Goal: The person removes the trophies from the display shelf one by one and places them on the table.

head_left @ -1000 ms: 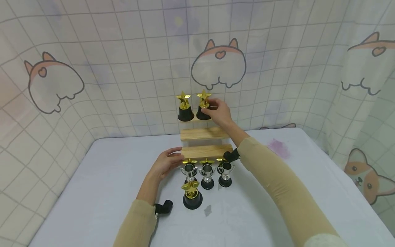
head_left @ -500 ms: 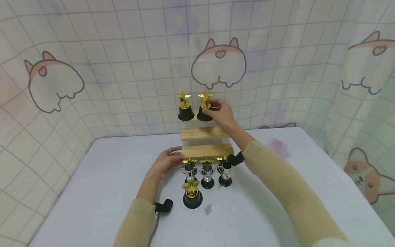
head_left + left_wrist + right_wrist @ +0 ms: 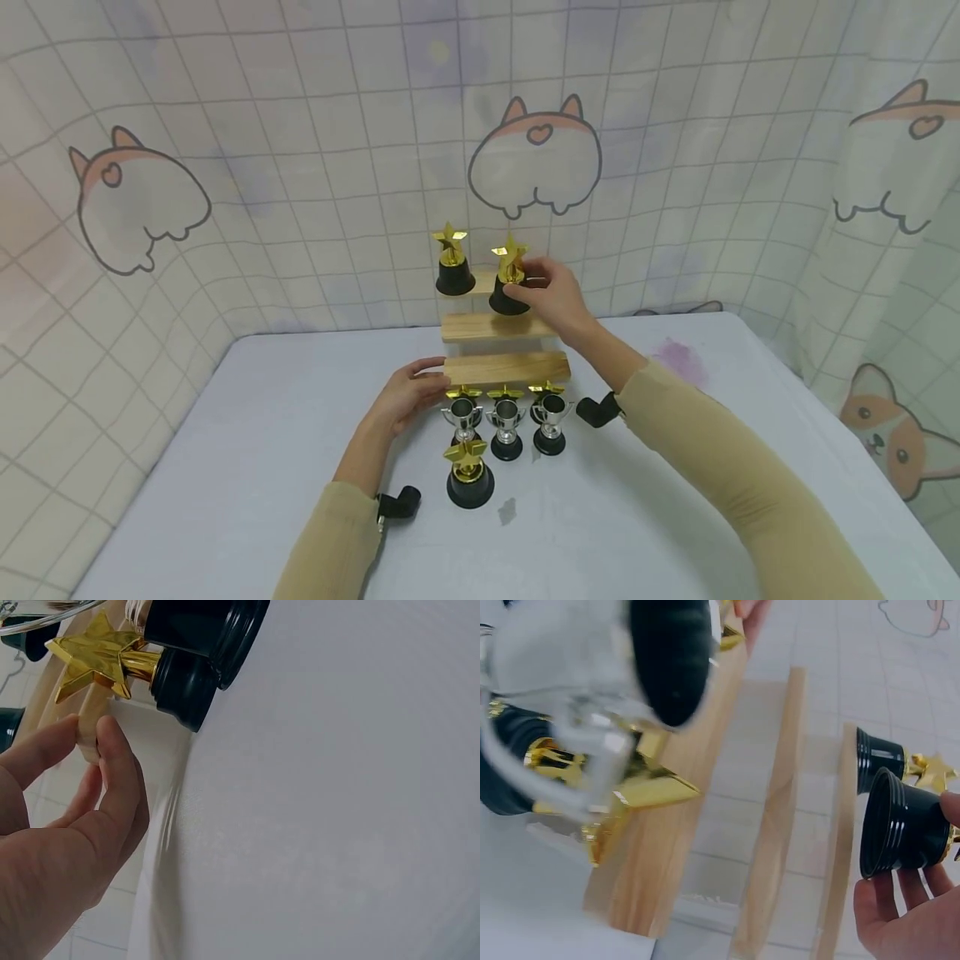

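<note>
In the head view my right hand (image 3: 557, 298) grips a gold star trophy (image 3: 507, 297) with a black base, in front of the top step of a wooden stepped rack (image 3: 506, 367). The right wrist view shows that trophy's base (image 3: 900, 825) apart from the top board (image 3: 843, 825). A second star trophy (image 3: 454, 279) stands upright at the top step's left end. My left hand (image 3: 407, 396) pinches the left end of the lowest step; in the left wrist view, thumb and fingers lie on either side of the board end (image 3: 90, 724).
Before the rack stand several trophies on the white table (image 3: 300, 417): silver cups (image 3: 505, 414), star trophies partly hidden behind them, and one star trophy (image 3: 469, 485) nearest me. The middle step (image 3: 491, 326) bears nothing visible. A patterned curtain (image 3: 337, 167) hangs behind.
My right hand has lifted the star trophy off the top step and brought it right and toward me. The left hand stays at the rack.
</note>
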The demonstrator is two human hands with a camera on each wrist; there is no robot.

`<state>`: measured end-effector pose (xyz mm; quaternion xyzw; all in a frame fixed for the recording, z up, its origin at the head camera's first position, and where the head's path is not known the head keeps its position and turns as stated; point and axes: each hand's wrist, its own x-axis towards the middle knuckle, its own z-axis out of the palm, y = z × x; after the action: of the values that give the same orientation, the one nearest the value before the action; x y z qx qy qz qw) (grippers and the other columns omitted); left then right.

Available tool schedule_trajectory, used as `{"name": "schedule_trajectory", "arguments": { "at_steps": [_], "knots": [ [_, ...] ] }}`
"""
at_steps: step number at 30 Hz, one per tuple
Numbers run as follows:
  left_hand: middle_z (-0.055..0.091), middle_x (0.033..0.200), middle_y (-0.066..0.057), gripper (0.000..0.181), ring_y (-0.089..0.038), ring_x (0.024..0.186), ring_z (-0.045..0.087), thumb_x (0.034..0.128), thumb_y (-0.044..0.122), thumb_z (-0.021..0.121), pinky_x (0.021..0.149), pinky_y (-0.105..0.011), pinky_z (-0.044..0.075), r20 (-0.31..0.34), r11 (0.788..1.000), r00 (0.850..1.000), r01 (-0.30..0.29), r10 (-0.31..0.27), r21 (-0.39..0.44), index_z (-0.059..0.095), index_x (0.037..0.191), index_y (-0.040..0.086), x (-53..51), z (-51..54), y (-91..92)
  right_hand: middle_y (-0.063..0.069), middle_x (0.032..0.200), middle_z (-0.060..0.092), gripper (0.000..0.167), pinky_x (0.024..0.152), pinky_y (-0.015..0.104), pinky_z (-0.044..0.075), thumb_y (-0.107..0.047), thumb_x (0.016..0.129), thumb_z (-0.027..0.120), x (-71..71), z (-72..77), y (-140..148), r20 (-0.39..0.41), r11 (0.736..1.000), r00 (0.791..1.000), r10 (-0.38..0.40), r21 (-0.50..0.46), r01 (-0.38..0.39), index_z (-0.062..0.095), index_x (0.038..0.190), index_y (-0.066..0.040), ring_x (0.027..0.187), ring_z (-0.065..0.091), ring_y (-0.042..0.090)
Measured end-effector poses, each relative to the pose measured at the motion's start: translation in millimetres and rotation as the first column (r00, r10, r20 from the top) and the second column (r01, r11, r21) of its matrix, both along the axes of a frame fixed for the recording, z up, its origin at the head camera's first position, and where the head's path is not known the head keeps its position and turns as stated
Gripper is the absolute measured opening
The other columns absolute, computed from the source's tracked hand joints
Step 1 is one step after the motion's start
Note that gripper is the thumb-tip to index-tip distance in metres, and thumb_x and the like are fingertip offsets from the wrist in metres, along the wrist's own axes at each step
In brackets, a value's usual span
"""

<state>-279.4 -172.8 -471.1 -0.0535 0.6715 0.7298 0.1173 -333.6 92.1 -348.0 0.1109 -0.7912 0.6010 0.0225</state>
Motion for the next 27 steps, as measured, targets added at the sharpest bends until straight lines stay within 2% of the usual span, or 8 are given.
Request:
{"name": "schedule_trajectory", "arguments": {
  "at_steps": [13, 27],
  "knots": [
    [0.065, 0.123, -0.020, 0.052, -0.022, 0.101, 0.068, 0.0943, -0.001, 0.068, 0.094, -0.036, 0.058, 0.004, 1.000, 1.000, -0.022, 0.022, -0.010, 0.053, 0.144, 0.002, 0.9, -1.5, 3.6, 0.010, 0.135, 0.059, 0.051, 0.101, 0.045, 0.051, -0.022, 0.094, 0.077, 35.4, -1.3, 12.1, -0.029, 0.998, 0.998, 0.056, 0.022, -0.055, 0.056, 0.138, -0.005, 0.123, 0.056, 0.028],
    [0.062, 0.127, -0.023, 0.052, -0.021, 0.101, 0.068, 0.0952, -0.001, 0.067, 0.097, -0.039, 0.056, -0.002, 0.999, 1.000, -0.027, 0.027, -0.032, 0.051, 0.145, 0.000, 2.0, 4.7, 4.0, 0.013, 0.133, 0.061, 0.051, 0.101, 0.047, 0.052, -0.024, 0.094, 0.077, 71.9, -1.7, 25.7, -0.047, 0.993, 0.994, 0.100, 0.068, -0.097, 0.057, 0.137, -0.005, 0.121, 0.058, 0.031]
  ]
}}
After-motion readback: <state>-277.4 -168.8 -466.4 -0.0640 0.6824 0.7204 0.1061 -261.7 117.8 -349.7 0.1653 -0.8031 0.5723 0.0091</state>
